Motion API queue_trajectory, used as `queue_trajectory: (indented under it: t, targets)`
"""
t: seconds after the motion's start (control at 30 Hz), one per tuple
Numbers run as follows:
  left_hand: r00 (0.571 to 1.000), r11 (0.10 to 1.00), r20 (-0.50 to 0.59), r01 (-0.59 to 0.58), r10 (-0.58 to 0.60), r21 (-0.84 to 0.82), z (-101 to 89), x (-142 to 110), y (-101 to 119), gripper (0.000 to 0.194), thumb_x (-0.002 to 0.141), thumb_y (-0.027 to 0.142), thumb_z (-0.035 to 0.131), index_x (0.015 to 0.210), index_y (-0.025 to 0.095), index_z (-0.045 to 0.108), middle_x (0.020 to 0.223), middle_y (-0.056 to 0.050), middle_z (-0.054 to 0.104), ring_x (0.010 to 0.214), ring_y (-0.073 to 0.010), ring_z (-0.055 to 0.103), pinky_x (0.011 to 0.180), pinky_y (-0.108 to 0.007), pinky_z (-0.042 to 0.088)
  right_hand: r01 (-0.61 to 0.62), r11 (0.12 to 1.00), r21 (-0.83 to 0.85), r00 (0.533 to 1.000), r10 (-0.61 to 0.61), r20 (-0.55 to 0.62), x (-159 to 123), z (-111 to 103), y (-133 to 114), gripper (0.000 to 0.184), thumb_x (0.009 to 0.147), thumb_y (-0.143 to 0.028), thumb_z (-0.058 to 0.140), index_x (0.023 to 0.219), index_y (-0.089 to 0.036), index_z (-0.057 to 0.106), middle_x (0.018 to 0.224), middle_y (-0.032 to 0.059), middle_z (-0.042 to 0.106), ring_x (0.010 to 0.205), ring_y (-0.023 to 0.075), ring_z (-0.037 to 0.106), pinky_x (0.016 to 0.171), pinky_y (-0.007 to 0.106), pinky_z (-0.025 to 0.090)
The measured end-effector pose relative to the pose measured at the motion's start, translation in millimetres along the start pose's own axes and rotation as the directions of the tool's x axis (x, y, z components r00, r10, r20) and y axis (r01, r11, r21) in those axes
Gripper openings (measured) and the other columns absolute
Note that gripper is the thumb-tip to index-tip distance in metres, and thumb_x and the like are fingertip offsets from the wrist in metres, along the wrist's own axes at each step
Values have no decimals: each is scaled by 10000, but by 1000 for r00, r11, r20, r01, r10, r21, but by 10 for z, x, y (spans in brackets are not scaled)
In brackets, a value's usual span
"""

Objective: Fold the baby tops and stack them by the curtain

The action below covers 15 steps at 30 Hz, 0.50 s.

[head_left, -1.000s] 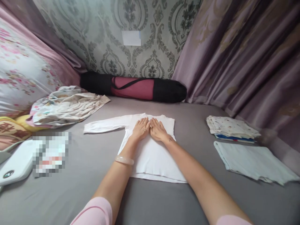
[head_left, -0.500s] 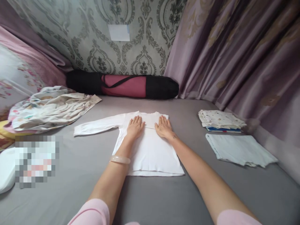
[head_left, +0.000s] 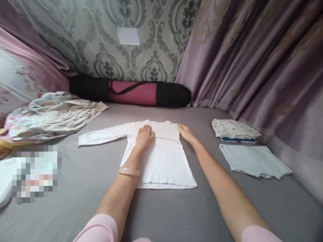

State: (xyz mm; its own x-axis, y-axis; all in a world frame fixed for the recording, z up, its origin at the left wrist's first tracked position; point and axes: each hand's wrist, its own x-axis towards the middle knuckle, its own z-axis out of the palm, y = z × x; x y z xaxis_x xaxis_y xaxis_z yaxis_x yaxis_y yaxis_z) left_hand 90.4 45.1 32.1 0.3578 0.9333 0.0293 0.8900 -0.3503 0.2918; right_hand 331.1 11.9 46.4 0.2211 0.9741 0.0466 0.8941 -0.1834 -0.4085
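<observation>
A white long-sleeved shirt [head_left: 164,161] lies spread on the grey bed sheet, its hem toward me. One sleeve stretches out to the left; the other is folded across the chest. My left hand [head_left: 145,136] rests flat on the upper left of the shirt, fingers extended, with a pale bangle on that wrist. At the shirt's right edge, just below the shoulder, my right hand [head_left: 186,132] has its fingers closed on the fabric. Its fingertips are partly hidden.
A black and maroon roll bag [head_left: 133,93] lies along the wall. Folded clothes [head_left: 234,128] and a folded pale blue cloth [head_left: 254,160] are at the right, by the curtain. Crumpled patterned clothing [head_left: 58,117] lies at the left, behind a blurred patch.
My right hand has slid from lying flat on the shirt's chest to its right edge, where its fingers have closed. My left hand stays in place.
</observation>
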Motion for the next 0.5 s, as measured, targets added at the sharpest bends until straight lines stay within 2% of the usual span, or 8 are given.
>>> queue_trajectory:
  t: [0.07, 0.13, 0.3, 0.4, 0.5]
  targets:
    - [1000, 1000, -9, -2, 2, 21, 2, -5, 6, 574, 966, 327, 256, 1468, 61, 337, 1554, -129, 296, 1450, -245, 229, 1187, -413, 162, -74, 997, -27, 995, 72, -65, 59, -87, 106, 482, 963, -182, 232, 1258, -127, 608, 1250, 116, 634, 1169, 179, 557, 999, 284, 387]
    - [1000, 1000, -17, -7, 8, 31, 4, -10, 8, 568, 966, 324, 254, 1470, 77, 342, 1552, -129, 300, 1447, -250, 239, 1184, -421, 174, -89, 994, -65, 993, 84, -82, 65, -110, 132, 457, 941, -161, 283, 1243, -126, 623, 1226, 126, 635, 1160, 191, 552, 1004, 287, 375]
    - [999, 999, -34, -28, 29, 38, 13, -12, -2, 551, 965, 319, 259, 1464, 110, 366, 1549, -129, 310, 1444, -256, 246, 1180, -433, 175, -102, 978, -179, 993, 90, -75, -69, 29, -58, 423, 924, -336, 442, 1289, -191, 600, 1199, 148, 598, 1143, 286, 514, 957, 368, 389]
    - [999, 999, -26, -20, 21, 34, 19, -3, -1, 565, 965, 325, 256, 1464, 80, 355, 1551, -133, 301, 1448, -249, 234, 1185, -426, 164, -133, 940, -313, 988, 100, -117, -153, 96, -170, 477, 930, -357, 416, 1372, -206, 513, 1230, 157, 550, 1138, 313, 479, 933, 402, 376]
    - [1000, 1000, -16, 1, -1, 26, 10, 2, 11, 572, 960, 316, 272, 1463, 55, 344, 1552, -140, 293, 1449, -251, 232, 1187, -426, 161, -139, 919, -370, 987, 100, -125, -189, 94, -209, 504, 945, -341, 369, 1422, -201, 446, 1254, 160, 529, 1138, 307, 459, 947, 409, 344]
